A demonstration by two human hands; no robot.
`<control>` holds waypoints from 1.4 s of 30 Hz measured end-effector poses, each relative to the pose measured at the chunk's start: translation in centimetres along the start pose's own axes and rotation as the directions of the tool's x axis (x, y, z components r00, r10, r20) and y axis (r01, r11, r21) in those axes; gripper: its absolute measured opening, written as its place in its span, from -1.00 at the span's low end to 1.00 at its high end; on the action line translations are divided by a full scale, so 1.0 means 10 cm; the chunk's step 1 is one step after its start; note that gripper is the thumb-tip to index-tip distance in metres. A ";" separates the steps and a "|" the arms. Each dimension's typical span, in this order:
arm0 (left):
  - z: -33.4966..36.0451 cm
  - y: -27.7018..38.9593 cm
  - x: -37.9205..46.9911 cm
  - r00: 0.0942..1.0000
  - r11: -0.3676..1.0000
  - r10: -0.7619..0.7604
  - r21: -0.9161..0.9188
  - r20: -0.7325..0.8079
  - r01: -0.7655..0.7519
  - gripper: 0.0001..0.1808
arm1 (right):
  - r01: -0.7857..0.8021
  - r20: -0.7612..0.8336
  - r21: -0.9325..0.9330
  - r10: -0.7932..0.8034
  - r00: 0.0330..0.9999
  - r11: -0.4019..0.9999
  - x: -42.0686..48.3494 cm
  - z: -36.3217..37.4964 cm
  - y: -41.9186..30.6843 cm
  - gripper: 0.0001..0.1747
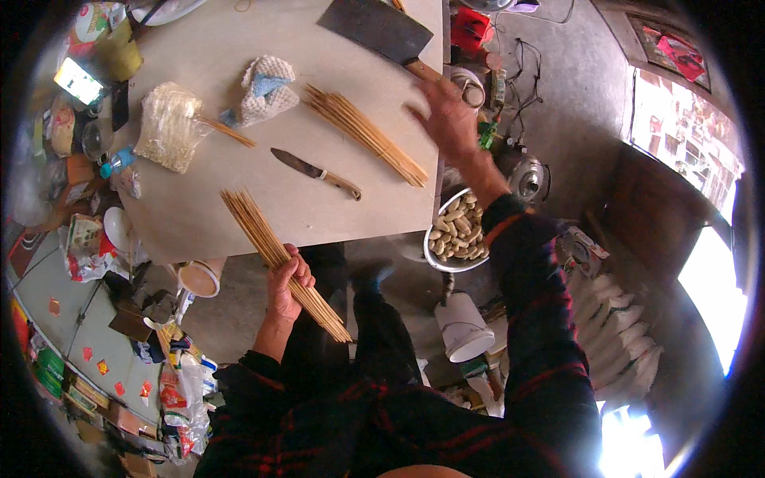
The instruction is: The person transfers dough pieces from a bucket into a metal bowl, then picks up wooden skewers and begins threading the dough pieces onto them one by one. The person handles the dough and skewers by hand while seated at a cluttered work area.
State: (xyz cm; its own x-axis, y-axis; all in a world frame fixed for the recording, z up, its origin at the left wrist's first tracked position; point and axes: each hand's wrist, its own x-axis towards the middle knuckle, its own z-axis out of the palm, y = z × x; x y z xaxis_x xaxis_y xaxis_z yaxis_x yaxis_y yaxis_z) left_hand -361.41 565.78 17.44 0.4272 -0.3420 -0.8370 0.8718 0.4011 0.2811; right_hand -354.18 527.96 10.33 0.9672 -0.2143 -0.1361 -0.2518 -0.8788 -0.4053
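A bundle of thin bamboo skewers [258, 230] is gripped around its lower middle by my left hand [287, 284]. Its upper end lies over the table's front edge and its lower end hangs above my lap. My right hand [451, 119], blurred, is over the table's right edge with thumb and fingers apart, at the wooden handle of a cleaver [376, 30]; no closed grip shows. A second skewer bundle [367, 136] rests left of that hand. Between the two bundles lies a knife [314, 172] with a dark blade and wooden handle.
The pale tabletop [197, 209] also holds a folded knitted cloth [269, 89] and a clear plastic bag [168, 126] with skewers sticking out. Below its right corner stands a basin of brown, oblong produce [460, 230]. A white bucket [463, 325] stands on the floor. Clutter lines the left side.
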 end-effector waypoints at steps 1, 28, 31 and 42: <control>0.02 -0.01 0.00 1.000 1.000 -0.007 0.005 -0.002 0.007 -0.79 | -0.078 0.236 -0.023 0.081 0.968 0.997 -0.19 0.09 -0.15 -0.53; -0.12 -0.17 -0.14 1.000 0.999 -0.007 -0.046 -0.020 0.006 -0.83 | -0.095 0.263 0.120 0.061 0.963 0.988 0.57 -0.19 -0.17 -0.30; -0.09 -0.18 -0.16 0.999 0.999 0.000 -0.043 -0.036 -0.001 -0.81 | 0.252 -0.252 -0.082 -0.265 0.931 0.964 0.77 -0.11 -0.43 -0.33; -0.17 -0.19 -0.22 0.997 0.991 0.033 -0.126 -0.076 -0.043 -0.78 | -0.005 0.623 0.011 -0.003 0.782 1.000 -0.64 0.91 -1.06 -0.78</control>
State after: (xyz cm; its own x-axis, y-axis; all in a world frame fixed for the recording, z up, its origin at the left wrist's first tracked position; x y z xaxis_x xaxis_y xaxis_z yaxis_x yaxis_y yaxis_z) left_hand -364.43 567.23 17.98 0.4365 -0.2625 -0.8605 0.8154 0.5196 0.2551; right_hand -357.97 542.52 7.30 0.7365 0.1003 -0.6690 -0.2574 -0.8730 -0.4143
